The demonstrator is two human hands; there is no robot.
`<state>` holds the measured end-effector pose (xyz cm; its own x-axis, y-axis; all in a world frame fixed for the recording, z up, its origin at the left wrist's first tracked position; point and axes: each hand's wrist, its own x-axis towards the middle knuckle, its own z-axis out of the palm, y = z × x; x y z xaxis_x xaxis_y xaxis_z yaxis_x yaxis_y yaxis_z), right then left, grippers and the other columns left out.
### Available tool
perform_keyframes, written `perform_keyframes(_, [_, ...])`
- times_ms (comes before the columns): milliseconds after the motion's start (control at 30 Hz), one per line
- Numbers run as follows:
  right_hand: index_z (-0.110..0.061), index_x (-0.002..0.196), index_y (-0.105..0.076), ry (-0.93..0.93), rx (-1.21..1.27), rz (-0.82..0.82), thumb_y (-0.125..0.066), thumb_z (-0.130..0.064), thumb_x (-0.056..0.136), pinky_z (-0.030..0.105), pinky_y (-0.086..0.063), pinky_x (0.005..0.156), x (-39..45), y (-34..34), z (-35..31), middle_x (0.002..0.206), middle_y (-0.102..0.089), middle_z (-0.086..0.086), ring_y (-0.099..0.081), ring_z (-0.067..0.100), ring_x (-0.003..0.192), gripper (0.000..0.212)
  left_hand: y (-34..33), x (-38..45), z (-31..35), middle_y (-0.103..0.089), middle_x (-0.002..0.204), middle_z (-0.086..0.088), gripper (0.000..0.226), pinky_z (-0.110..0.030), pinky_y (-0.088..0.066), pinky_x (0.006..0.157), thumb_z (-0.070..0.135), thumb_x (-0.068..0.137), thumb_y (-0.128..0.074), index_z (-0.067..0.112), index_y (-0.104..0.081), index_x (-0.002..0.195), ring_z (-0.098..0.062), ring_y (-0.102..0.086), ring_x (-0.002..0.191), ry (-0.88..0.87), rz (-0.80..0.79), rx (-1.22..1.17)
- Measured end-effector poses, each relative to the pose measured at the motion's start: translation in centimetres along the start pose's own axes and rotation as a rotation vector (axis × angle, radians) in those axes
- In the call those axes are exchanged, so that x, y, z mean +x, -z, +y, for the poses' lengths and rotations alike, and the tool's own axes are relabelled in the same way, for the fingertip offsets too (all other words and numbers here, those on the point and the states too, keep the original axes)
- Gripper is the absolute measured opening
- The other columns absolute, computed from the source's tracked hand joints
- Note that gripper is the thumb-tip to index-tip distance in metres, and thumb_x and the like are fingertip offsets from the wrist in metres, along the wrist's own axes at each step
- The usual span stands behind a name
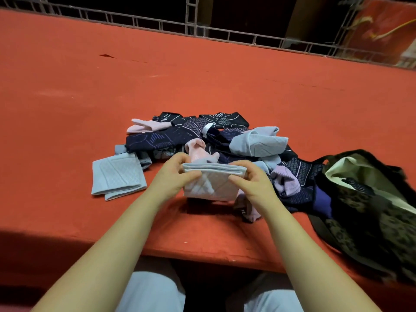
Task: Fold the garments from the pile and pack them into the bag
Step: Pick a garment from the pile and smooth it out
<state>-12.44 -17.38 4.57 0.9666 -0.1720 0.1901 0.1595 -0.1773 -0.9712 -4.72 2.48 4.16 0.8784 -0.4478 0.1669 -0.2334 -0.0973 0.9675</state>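
While your left hand [174, 176] and right hand [253, 180] pinch the folded pale blue knit garment [212, 183] by its two sides, fingers clamped on it, it hangs just above the red worktop [202, 70] near the front edge. Behind lies the mixed pile of navy, pink and blue garments [202, 136]; another folded pale blue piece [118, 175] sits left. At the right edge, the dark patterned bag [364, 203] gapes, seemingly with cloth inside.

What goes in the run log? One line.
left hand, right hand: grip folded light-blue garment | pile unfolded | bag open
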Motion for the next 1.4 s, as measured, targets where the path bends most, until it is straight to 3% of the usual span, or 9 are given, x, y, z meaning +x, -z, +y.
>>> perform_keyframes(133, [-0.031, 0.084, -0.065, -0.050, -0.348, -0.219, -0.073, -0.013, 0.070, 0.030, -0.050, 0.075, -2.6, 1.7, 0.5, 0.094, -0.071, -0.004, -0.063, 0.013, 0.083, 0.024, 0.6, -1.4, -0.2, -0.071, 0.086, 0.008, 0.030, -0.031, -0.048, 0.071, 0.037, 0.061, -0.071, 0.031, -0.043, 0.068, -0.012, -0.063, 0.079, -0.033, -0.367, 0.328])
perform_keyframes(267, [-0.031, 0.080, -0.055, -0.184, -0.588, -0.514, -0.074, -0.016, 0.077, 0.026, -0.043, 0.065, -5.4, 1.6, 2.9, 0.081, -0.066, -0.003, -0.053, 0.005, 0.068, 0.024, 0.4, -4.1, -1.9, -0.060, 0.071, 0.011, 0.026, -0.028, -0.041, 0.062, 0.035, 0.072, -0.073, 0.034, -0.047, 0.073, -0.002, -0.052, 0.064, 0.009, -0.542, 0.736])
perform_keyframes(367, [-0.023, 0.081, -0.053, -0.221, -0.499, -0.454, -0.071, -0.014, 0.082, 0.016, -0.036, 0.055, -5.5, 1.6, 3.0, 0.065, -0.054, -0.012, -0.045, 0.000, 0.057, 0.020, 0.1, -4.5, -1.8, -0.065, 0.072, 0.008, 0.016, -0.029, -0.047, 0.064, 0.031, 0.076, -0.072, 0.027, -0.056, 0.077, -0.006, -0.061, 0.064, 0.104, -0.528, 0.641])
perform_keyframes(567, [-0.025, 0.078, -0.054, -0.267, -0.406, -0.376, -0.067, -0.020, 0.085, 0.019, -0.040, 0.060, -4.8, 1.0, 3.5, 0.069, -0.057, -0.011, -0.050, 0.002, 0.062, 0.016, 0.2, -4.0, -2.3, -0.057, 0.062, 0.008, 0.010, -0.030, -0.047, 0.058, 0.027, 0.081, -0.068, 0.021, -0.059, 0.078, -0.007, -0.053, 0.056, 0.216, -0.464, 0.516])
perform_keyframes(867, [-0.020, 0.101, -0.058, -0.245, -0.724, 0.009, -0.058, -0.033, 0.089, 0.032, -0.043, 0.083, -5.0, -1.4, 5.3, 0.103, -0.062, -0.002, -0.057, 0.017, 0.096, 0.017, -1.2, -4.2, -3.9, -0.064, 0.075, 0.008, 0.026, -0.033, -0.048, 0.070, 0.055, 0.082, -0.057, 0.030, -0.058, 0.090, -0.012, -0.063, 0.066, 0.363, -0.234, 0.669])
perform_keyframes(1033, [-0.017, 0.092, -0.050, -0.267, -1.063, -0.038, -0.040, -0.053, 0.094, 0.036, -0.041, 0.077, -5.3, -2.6, 5.5, 0.104, -0.055, 0.005, -0.056, 0.027, 0.099, 0.037, -2.1, -4.5, -3.8, -0.058, 0.088, 0.008, 0.030, -0.033, -0.041, 0.068, 0.056, 0.078, -0.060, 0.027, -0.055, 0.086, -0.014, -0.055, 0.082, 0.346, -0.234, 0.789])
perform_keyframes(1133, [-0.022, 0.072, -0.040, -0.264, -0.943, -0.081, -0.043, -0.052, 0.093, 0.035, -0.037, 0.074, -5.5, -2.2, 4.9, 0.091, -0.053, 0.002, -0.054, 0.024, 0.093, 0.036, -2.4, -4.8, -3.7, -0.054, 0.089, 0.006, 0.025, -0.033, -0.038, 0.067, 0.050, 0.081, -0.059, 0.026, -0.052, 0.083, -0.014, -0.052, 0.081, 0.295, -0.184, 0.759])
perform_keyframes(1233, [-0.016, 0.080, -0.054, -0.231, -0.637, 0.033, -0.051, -0.041, 0.093, 0.035, -0.041, 0.076, -6.1, -1.1, 4.4, 0.085, -0.059, 0.000, -0.055, 0.017, 0.083, 0.027, -3.5, -4.7, -2.8, -0.058, 0.079, 0.002, 0.026, -0.033, -0.037, 0.064, 0.041, 0.083, -0.063, 0.017, -0.055, 0.084, -0.014, -0.052, 0.071, 0.285, -0.062, 0.478])
perform_keyframes(1400, [-0.023, 0.077, -0.053, -0.153, -0.357, 0.245, -0.065, -0.024, 0.085, 0.019, -0.039, 0.064, -6.2, 2.0, 1.9, 0.072, -0.055, -0.012, -0.047, -0.004, 0.064, 0.015, -7.0, -2.9, -0.4, -0.061, 0.082, 0.000, 0.028, -0.029, -0.045, 0.060, 0.038, 0.079, -0.068, 0.015, -0.057, 0.090, -0.014, -0.056, 0.070, 0.218, 0.059, 0.103])
